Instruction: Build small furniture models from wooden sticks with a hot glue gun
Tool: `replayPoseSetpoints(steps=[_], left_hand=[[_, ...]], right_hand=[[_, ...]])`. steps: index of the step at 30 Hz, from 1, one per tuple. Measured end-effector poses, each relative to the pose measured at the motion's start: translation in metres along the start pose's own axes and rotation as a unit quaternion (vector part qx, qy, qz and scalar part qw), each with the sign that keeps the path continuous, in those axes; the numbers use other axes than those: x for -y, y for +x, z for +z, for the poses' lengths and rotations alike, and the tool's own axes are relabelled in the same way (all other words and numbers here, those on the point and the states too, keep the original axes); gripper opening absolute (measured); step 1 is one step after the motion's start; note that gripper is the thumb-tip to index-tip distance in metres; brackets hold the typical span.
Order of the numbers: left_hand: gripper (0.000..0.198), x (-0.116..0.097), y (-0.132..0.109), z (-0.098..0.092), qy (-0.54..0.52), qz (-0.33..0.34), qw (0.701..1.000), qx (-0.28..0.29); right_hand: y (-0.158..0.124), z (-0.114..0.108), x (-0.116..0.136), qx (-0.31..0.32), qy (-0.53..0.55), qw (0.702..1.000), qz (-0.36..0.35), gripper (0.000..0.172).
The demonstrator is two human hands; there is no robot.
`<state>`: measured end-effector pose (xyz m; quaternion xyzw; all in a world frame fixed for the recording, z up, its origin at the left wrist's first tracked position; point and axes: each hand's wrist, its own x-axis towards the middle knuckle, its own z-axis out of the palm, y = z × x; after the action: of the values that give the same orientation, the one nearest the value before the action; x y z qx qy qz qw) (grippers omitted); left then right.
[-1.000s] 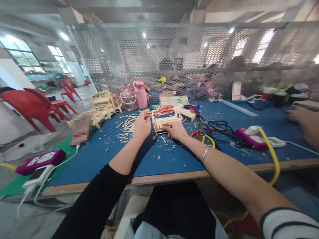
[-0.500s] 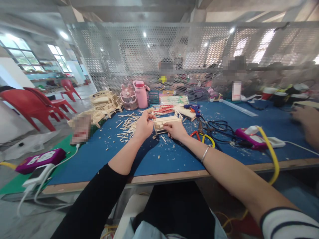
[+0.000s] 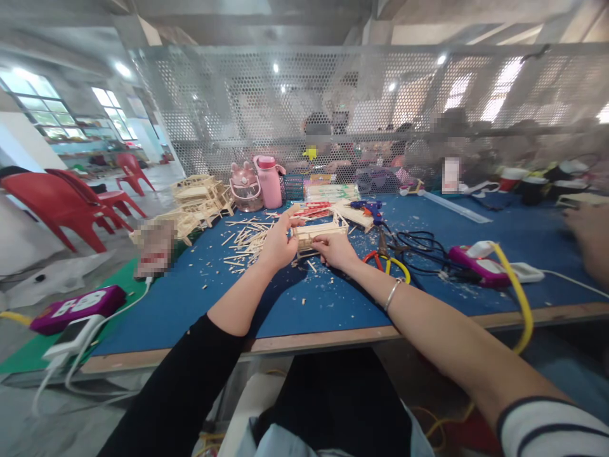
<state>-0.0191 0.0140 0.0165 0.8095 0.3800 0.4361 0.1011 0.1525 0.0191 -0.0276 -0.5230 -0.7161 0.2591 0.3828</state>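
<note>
A small, pale wooden frame with barred sides is roughly upright at twelve o'clock over the blue surface, its nine-o'clock end partly hidden.

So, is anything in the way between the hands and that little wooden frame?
Nothing visible: the left hand is at the wooden frame, by its left end; the right hand is on its near side. The pliers lie to the right.

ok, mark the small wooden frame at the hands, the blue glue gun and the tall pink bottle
Small wooden frame [image 3: 321,229]: head view, on its flat upper surface.
Blue glue gun [image 3: 372,206]: head view, on its body.
Tall pink bottle [image 3: 270,186]: head view, mid-body, below the cap.
</note>
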Motion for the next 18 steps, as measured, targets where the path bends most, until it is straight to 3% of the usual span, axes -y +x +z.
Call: replayPoseSetpoints(steps=[6, 12, 18], left_hand=[[0.077, -0.0048, -0.0011, 0.0016, 0.039, 0.037, 0.995, 0.079], [0.073, -0.0025, -0.0003, 0.0027, 0.04, 0.027, 0.999, 0.026], [0.072, -0.0041, -0.0014, 0.0007, 0.023, 0.001, 0.999, 0.043]], right_hand=[[-0.0019, -0.001, 0.0015, -0.008, -0.012, 1.0, -0.01, 0.026], [0.0001, 0.0007, -0.0007, -0.005, -0.016, 1.0, -0.001, 0.028], [0.0001, 0.0004, -0.0018, 0.0, -0.005, 1.0, -0.007, 0.027]])
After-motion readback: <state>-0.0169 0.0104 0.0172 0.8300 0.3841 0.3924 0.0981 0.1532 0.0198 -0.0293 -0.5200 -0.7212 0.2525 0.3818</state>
